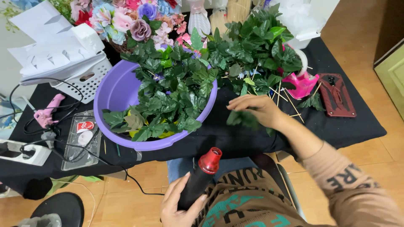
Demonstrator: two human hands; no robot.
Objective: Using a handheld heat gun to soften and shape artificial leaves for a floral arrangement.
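Gripping left hand [179, 204] around smooth black red-nozzled cylinder [200, 178]

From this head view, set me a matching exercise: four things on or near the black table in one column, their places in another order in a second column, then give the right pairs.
Things:
1. heat gun
2. purple basin
3. pink glue gun
4. dark red phone case

Places:
A. far right of the black table
B. middle of the table, full of green leaves
C. in the left hand, below the table edge
D. left side, among the black cables

Pairs: 1-C, 2-B, 3-D, 4-A
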